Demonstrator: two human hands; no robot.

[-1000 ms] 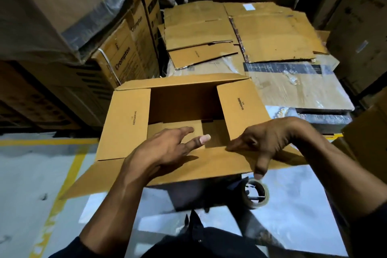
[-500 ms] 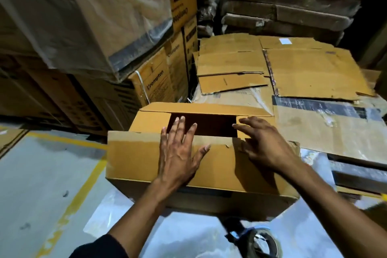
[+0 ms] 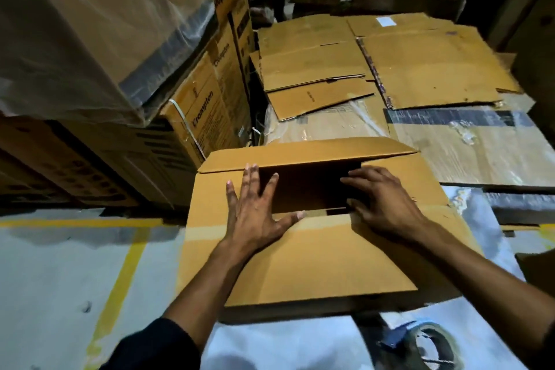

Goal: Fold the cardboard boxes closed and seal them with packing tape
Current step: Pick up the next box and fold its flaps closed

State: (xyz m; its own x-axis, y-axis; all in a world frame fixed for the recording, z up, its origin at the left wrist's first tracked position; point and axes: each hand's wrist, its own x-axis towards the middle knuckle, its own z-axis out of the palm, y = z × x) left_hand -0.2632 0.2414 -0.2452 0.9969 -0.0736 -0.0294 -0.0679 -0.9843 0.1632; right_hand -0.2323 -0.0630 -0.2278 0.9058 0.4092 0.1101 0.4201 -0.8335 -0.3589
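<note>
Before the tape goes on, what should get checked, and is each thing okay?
1. Side flaps folded in: ok. The left hand and right hand press them flat on the box.
2. Near flap down: not ok, it lies folded only partway over the top.
3. Far flap down: not ok, it stands open.
4. Top gap closed: not ok, a dark opening shows between the hands.
5. Tape roll within reach: ok, it lies just below the box, by the right arm.
6. A hand free for the tape: not ok, both rest on the flaps.
</note>
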